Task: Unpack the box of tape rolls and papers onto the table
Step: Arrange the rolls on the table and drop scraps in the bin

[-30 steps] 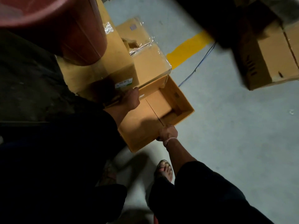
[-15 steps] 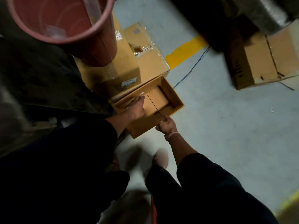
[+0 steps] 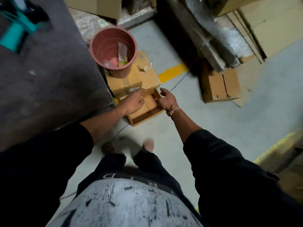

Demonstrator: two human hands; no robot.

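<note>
The open brown cardboard box [image 3: 146,110] sits on the grey floor [image 3: 196,128], showing nothing inside, so unpacking seems finished. Left hand [image 3: 133,102] and right hand [image 3: 166,100] hover above it, fingers loosely spread.

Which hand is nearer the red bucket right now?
Left. The left hand lies over the open box's near-left side, just below the red bucket; the right hand is over the box's right wall, farther off.
</note>
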